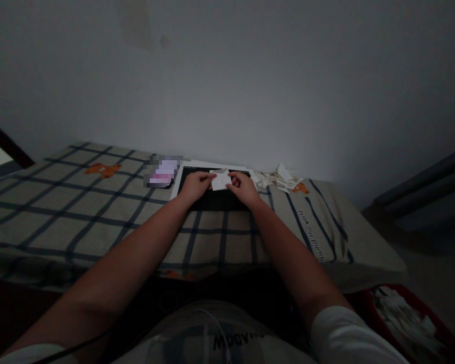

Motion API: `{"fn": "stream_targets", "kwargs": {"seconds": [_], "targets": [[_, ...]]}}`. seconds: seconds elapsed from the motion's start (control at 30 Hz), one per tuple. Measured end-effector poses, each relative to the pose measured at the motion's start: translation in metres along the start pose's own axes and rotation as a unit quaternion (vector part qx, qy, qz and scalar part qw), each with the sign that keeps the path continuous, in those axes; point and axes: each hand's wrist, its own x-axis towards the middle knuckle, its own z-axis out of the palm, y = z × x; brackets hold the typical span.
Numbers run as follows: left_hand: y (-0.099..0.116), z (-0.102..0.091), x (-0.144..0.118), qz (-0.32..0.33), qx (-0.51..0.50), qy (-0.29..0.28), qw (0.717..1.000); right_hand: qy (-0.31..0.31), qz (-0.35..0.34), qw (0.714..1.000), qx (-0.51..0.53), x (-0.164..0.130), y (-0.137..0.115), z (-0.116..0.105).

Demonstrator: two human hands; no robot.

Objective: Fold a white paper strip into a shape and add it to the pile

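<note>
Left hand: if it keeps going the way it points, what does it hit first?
The left hand points forward and slightly right, already pinching the small white paper. Past that, probably the right hand on the paper's other edge; depth is hard to judge in this dim view.

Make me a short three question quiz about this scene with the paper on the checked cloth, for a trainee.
1. True or false: both hands hold the same small piece of white paper.
2. What lies directly under the left hand and right hand: A) a black mat, B) a wooden tray, C) a metal bowl?
3. On which side of the hands does the pile of folded papers lie on the checked cloth?

Key
1. True: each hand pinches one side of it.
2. A.
3. The person's right side, near the wall.
</note>
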Motion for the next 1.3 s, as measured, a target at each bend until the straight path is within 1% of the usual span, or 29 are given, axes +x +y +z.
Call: {"fn": "stream_targets", "kwargs": {"seconds": [0.07,0.23,0.37,0.5,0.6,0.73,0.93,1.13,1.2,1.3], "targets": [[-0.002,0.0,0.0,0.003,0.011,-0.004,1.0,-0.001,0.004,1.0,0.004,0.0,0.0,-0.001],[-0.007,0.003,0.001,0.006,-0.01,-0.021,1.0,-0.011,0.015,1.0,0.009,0.0,0.0,-0.003],[-0.009,0.005,0.001,-0.021,-0.061,-0.038,0.997,-0.004,0.022,1.0,0.011,0.001,0.002,-0.003],[-0.009,0.007,0.002,-0.053,-0.132,-0.051,0.988,0.003,0.015,1.0,0.004,0.001,0.003,-0.002],[-0.007,0.007,0.001,-0.07,-0.177,-0.044,0.981,0.008,0.006,1.0,-0.004,0.0,0.001,-0.002],[-0.001,0.007,0.0,-0.099,-0.206,-0.018,0.973,0.018,-0.012,1.0,-0.013,-0.001,-0.001,-0.002],[0.001,0.009,0.001,-0.166,-0.293,-0.016,0.942,0.051,-0.029,0.998,-0.029,-0.001,-0.007,-0.005],[0.008,0.008,-0.001,-0.185,-0.313,-0.029,0.931,0.069,-0.043,0.996,-0.047,-0.002,-0.01,-0.005],[0.011,0.008,-0.003,-0.184,-0.307,-0.036,0.933,0.071,-0.05,0.995,-0.049,-0.001,-0.011,-0.006],[0.009,0.008,-0.003,-0.163,-0.294,-0.042,0.941,0.073,-0.057,0.994,-0.06,-0.002,-0.013,-0.007]]}}
